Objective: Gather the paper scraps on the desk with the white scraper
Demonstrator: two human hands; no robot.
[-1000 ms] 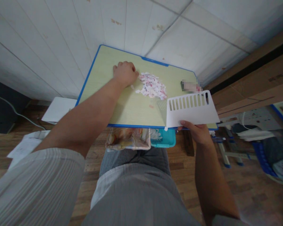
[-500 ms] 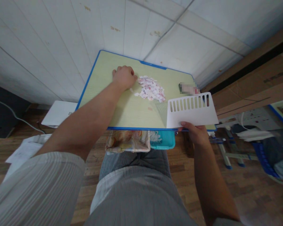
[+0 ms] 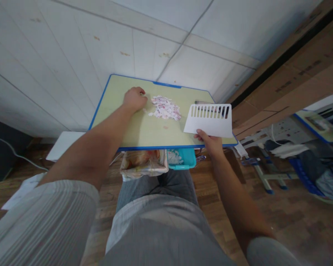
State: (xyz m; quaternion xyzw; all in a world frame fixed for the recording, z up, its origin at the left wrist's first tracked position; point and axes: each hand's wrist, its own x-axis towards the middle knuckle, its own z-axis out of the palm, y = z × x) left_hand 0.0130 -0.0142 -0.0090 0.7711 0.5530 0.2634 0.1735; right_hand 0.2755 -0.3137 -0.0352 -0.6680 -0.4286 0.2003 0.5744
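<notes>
A small heap of torn paper scraps (image 3: 166, 109), white with pinkish marks, lies on the pale yellow-green tabletop (image 3: 144, 135). Just left of it, my left hand (image 3: 134, 99) rests on the table with its fingers curled inward; whatever they may hold is hidden. A few loose scraps lie between this hand and the heap. My right hand (image 3: 212, 144) grips the lower edge of a flat white plastic plate with a row of slots (image 3: 208, 123), thumb on top. That plate is held over the right part of the table, apart from the heap.
Under the table's front edge sit a plastic-lined bin (image 3: 144, 171) and a turquoise basket (image 3: 187, 159) with pale scraps inside. Large cardboard boxes (image 3: 283, 81) stand along the right side. Behind the white plate, a dark object (image 3: 201, 102) is partly hidden. A wall borders the back.
The camera view has shifted, with the table lower and further left in it. My right hand has brought the slotted plate slightly inward from the front edge. My left hand stays beside the heap.
</notes>
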